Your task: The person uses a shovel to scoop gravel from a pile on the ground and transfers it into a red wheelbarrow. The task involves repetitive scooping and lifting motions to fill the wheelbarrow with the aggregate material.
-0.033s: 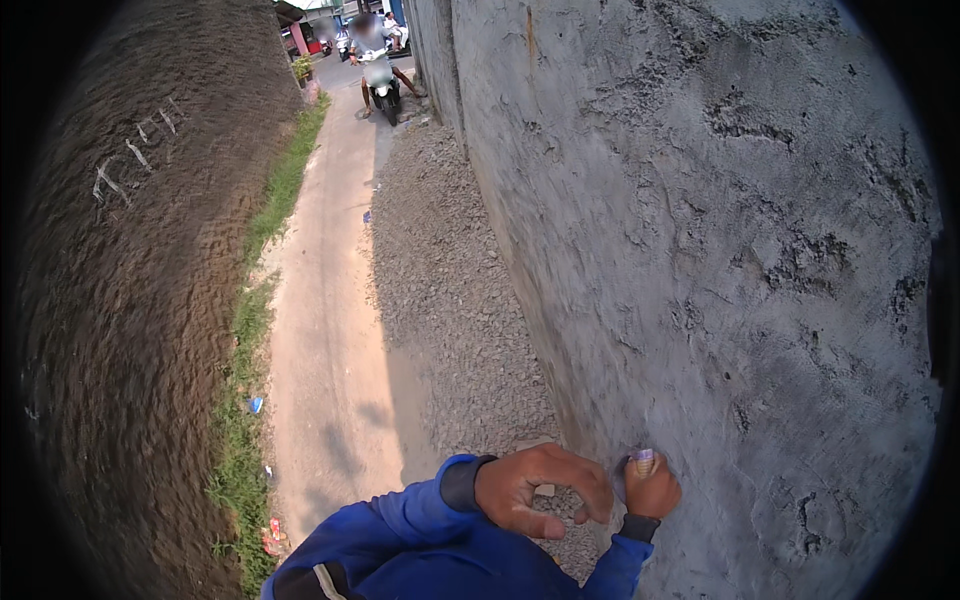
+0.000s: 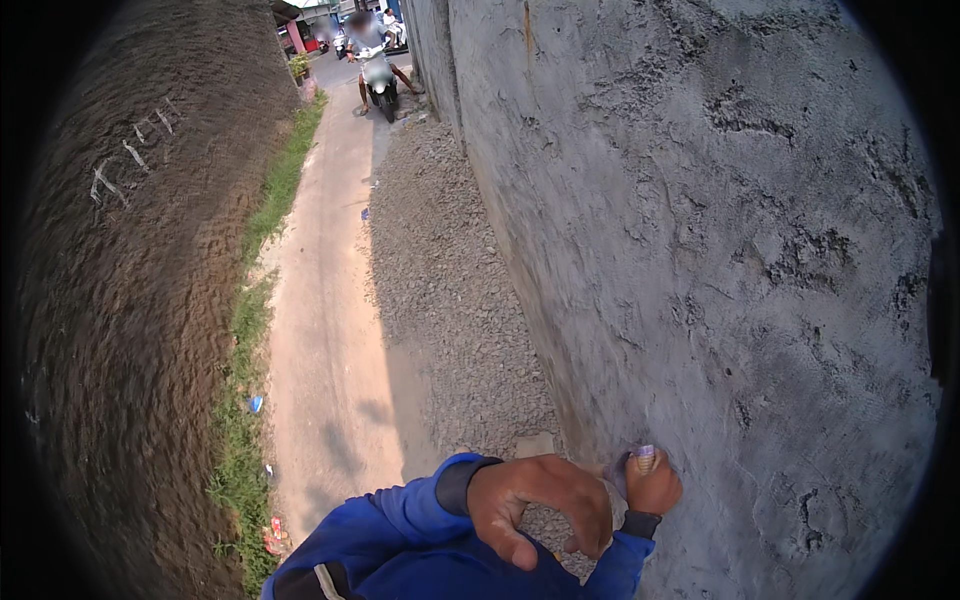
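My right hand is closed beside the rough grey plastered wall. Out of the top of that fist shows a short ribbed tan handle end with a purple tip; the rest is hidden. To its left, my left hand is held in a loose curve, thumb apart from the fingers, and nothing shows in its grasp. A pale, blurred shape lies between the two hands; I cannot make out what it is. Both arms wear blue sleeves with dark cuffs.
Grey gravel lies along the wall's foot, beside a narrow paved path. A grassy strip with litter borders a dark rough wall on the left. Up the path, a person sits on a motorbike; other people and motorbikes are behind.
My left hand has shifted slightly left and down, its thumb lower and farther from the fingers. My right hand has barely moved.
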Motion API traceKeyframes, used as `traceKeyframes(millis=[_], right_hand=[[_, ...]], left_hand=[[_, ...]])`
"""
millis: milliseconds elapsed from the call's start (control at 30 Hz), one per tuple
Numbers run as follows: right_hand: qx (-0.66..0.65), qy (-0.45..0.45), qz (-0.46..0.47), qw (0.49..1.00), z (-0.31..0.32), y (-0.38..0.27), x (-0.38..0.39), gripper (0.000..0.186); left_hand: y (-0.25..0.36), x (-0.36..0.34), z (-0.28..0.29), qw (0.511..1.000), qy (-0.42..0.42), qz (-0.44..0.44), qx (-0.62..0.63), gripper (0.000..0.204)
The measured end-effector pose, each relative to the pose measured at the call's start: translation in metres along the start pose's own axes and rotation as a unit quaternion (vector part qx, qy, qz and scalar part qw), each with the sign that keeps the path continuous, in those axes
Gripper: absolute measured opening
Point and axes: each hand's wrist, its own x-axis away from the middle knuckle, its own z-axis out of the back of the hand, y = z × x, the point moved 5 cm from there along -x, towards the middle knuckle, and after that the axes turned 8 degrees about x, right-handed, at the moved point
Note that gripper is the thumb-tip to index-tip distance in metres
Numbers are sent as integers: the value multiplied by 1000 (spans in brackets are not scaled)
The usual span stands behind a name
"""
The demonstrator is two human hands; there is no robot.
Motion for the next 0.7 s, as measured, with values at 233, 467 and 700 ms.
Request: traceKeyframes(millis=[233, 467, 700], right_hand=[[-3, -11, -23, 1000, 1, 2, -2, 34], [3, -11, -21, 1000, 0, 3, -2, 34], [-1, -4, -26, 1000, 5, 8, -3, 36]], left_hand=[[24, -38, -26, 990, -98, -76, 70, 27], [27, -36, -37, 984, -159, -21, 72, 28], [15, -13, -34, 985, -147, -6, 92, 44]])
